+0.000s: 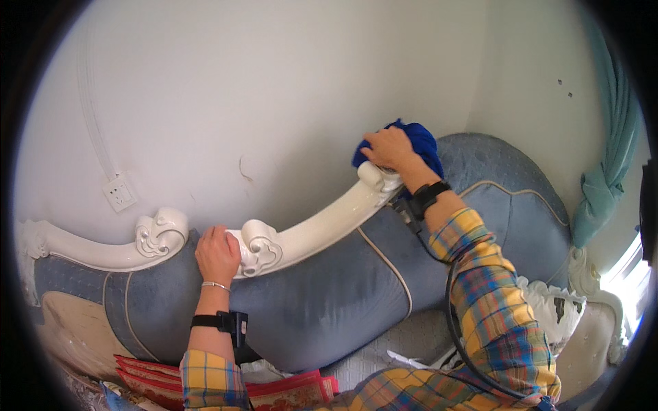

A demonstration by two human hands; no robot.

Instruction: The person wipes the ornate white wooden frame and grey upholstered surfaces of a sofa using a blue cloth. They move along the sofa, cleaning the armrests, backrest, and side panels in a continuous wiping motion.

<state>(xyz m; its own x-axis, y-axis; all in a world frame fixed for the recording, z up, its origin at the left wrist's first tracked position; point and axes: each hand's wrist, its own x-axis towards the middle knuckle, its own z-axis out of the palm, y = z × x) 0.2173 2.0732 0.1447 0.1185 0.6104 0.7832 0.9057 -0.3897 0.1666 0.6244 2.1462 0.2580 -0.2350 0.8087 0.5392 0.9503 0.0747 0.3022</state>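
A glossy white carved trim (329, 222) with scrolled ends curves along the top of a blue-grey upholstered backrest (308, 308). My right hand (389, 148) is closed on a blue cloth (419, 144), bunched at the trim's upper scroll. Some of the cloth is hidden under the palm. Farther left, my left hand (218, 255) grips the trim's lower end beside another scroll, its fingers bent over the top edge. A separate white trim piece (103, 253) ends in a scroll just left of that hand.
Behind the backrest rises a pale wall with a socket plate (120, 193). A teal curtain (603, 171) hangs at the right, above a bright window. Red patterned packets (291, 389) lie low in front, and a frilled white cushion (548, 308) sits beyond my right arm.
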